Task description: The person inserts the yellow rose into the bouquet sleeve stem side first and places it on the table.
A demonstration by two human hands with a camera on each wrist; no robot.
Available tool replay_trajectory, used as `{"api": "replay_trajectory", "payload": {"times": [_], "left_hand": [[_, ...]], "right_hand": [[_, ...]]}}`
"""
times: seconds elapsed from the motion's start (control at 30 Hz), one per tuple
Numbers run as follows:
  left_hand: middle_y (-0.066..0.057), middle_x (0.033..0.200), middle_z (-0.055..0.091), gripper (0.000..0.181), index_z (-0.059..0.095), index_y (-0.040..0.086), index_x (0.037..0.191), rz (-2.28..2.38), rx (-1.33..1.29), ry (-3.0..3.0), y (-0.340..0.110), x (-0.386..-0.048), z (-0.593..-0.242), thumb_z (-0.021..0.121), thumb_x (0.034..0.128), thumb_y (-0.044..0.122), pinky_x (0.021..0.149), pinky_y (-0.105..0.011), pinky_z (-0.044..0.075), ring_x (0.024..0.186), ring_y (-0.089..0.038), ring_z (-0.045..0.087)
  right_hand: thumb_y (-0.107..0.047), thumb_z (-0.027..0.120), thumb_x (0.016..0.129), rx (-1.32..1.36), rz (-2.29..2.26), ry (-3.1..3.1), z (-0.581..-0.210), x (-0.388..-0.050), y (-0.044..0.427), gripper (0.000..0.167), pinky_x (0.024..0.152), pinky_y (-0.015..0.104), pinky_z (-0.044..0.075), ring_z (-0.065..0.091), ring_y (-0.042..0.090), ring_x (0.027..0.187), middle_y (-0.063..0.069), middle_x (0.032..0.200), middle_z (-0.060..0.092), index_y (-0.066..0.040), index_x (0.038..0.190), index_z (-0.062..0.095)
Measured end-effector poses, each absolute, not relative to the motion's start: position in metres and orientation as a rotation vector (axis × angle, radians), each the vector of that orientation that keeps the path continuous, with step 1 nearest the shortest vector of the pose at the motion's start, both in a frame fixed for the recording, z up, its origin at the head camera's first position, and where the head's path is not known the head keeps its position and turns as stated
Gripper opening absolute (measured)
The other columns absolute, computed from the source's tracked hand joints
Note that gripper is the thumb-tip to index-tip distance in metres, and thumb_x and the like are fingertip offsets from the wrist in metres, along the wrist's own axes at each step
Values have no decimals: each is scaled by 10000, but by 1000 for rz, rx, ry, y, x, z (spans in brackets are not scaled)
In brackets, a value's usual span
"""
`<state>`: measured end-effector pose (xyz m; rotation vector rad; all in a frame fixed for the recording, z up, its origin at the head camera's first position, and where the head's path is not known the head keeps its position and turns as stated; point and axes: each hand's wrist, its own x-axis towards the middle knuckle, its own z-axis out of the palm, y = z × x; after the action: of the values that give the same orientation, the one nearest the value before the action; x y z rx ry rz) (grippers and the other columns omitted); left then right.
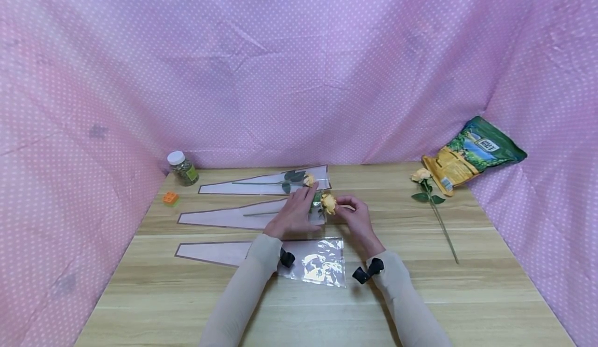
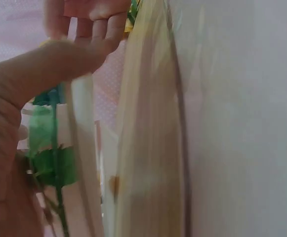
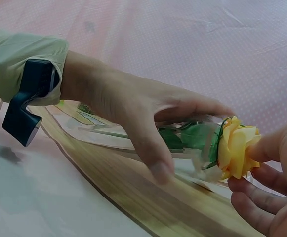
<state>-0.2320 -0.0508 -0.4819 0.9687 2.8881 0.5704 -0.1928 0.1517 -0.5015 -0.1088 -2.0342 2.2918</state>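
Observation:
In the head view, three clear tapered flower sleeves with dark edges lie one behind another. Half inside the middle sleeve (image 1: 205,219) is a yellow artificial rose (image 1: 329,203), its bloom out at the wide right end. My right hand (image 1: 357,220) pinches that bloom between thumb and fingers, seen closely in the right wrist view. Spread across the sleeve's wide part is my left hand (image 1: 295,211), its fingers fairly straight and its thumb apart on the near side. Green leaves (image 3: 192,137) show through the plastic beside it. The left wrist view is partly blurred.
The back sleeve (image 1: 219,188) contains another rose (image 1: 309,180); the front sleeve (image 1: 322,264) lies flat. At right are a loose rose (image 1: 421,175) and a green-yellow bag (image 1: 490,147). A white-lidded jar (image 1: 184,170) and an orange block (image 1: 170,198) stand at left.

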Motion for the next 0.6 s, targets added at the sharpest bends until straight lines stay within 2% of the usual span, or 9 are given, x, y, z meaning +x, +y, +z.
{"api": "replay_trajectory", "payload": {"times": [0.13, 0.3, 0.6], "left_hand": [[-107, 1651, 246, 1418, -31, 208, 1620, 572, 934, 2865, -61, -231, -479, 865, 609, 637, 1244, -579, 167, 1522, -314, 271], [-113, 1665, 213, 1454, 29, 179, 1621, 521, 889, 2894, -81, -231, -478, 906, 546, 615, 1232, -628, 138, 1543, -325, 223], [-137, 1644, 272, 1265, 128, 114, 1610, 367, 774, 2920, -101, -230, -483, 851, 659, 528, 1250, -576, 145, 1528, -323, 261]], "right_hand": [[74, 636, 885, -131, 2258, -2049, -502, -195, 152, 263, 737, 192, 568, 664, 16, 798, -87, 913, 634, 147, 1134, 593], [66, 626, 897, -171, 2279, -2053, -502, -196, 151, 239, 761, 243, 586, 668, 31, 792, -63, 941, 622, 112, 1130, 600], [85, 620, 895, -164, 2292, -2011, -504, -198, 151, 189, 738, 208, 578, 668, 34, 783, -68, 921, 625, 86, 1083, 606]]}}
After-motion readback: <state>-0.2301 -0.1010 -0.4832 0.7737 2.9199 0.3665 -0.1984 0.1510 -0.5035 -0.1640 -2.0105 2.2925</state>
